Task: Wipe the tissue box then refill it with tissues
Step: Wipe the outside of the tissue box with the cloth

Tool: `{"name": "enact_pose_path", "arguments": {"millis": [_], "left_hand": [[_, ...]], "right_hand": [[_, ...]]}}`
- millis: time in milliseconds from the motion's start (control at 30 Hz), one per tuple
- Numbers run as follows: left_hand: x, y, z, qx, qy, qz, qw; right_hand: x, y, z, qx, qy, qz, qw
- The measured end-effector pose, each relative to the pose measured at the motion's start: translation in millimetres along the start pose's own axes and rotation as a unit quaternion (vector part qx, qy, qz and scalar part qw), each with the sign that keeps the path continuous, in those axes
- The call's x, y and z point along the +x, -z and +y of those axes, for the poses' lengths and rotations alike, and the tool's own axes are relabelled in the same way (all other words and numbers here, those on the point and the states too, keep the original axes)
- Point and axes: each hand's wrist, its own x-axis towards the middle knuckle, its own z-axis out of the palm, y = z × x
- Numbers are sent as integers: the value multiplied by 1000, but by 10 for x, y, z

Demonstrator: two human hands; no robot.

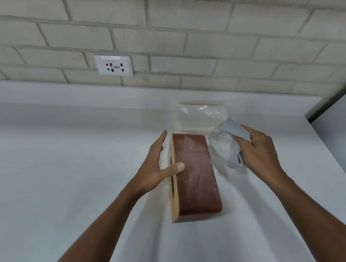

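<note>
A reddish-brown tissue box (195, 174) stands on its side on the white counter (69, 179), its pale slotted face turned left. The brown face on top looks dusty. My left hand (158, 168) holds the box, fingers against the slotted face and thumb over the top edge. My right hand (259, 151) is just right of the box, clutching a bunched grey cloth (226, 145) that hovers beside the box's far right corner. A clear plastic pack of white tissues (199, 114) lies on the counter behind the box.
A brick wall rises behind the counter, with a white power socket (113, 66) set in it at left. The counter's right edge (333, 146) runs diagonally close to my right hand.
</note>
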Motion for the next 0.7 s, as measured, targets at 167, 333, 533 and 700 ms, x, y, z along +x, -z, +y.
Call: {"name": "enact_pose_path", "arguments": {"millis": [167, 333, 533, 700], "left_hand": [[14, -68, 3, -6, -9, -34, 999], [120, -76, -32, -20, -13, -59, 998], [240, -120, -49, -71, -6, -22, 997], [250, -174, -19, -78, 8, -8, 997]], "right_hand": [[11, -178, -179, -37, 99, 26, 994], [-125, -425, 63, -181, 179, -244, 936], [-78, -443, 63, -172, 194, -239, 936], [56, -432, 34, -177, 167, -261, 934]]}}
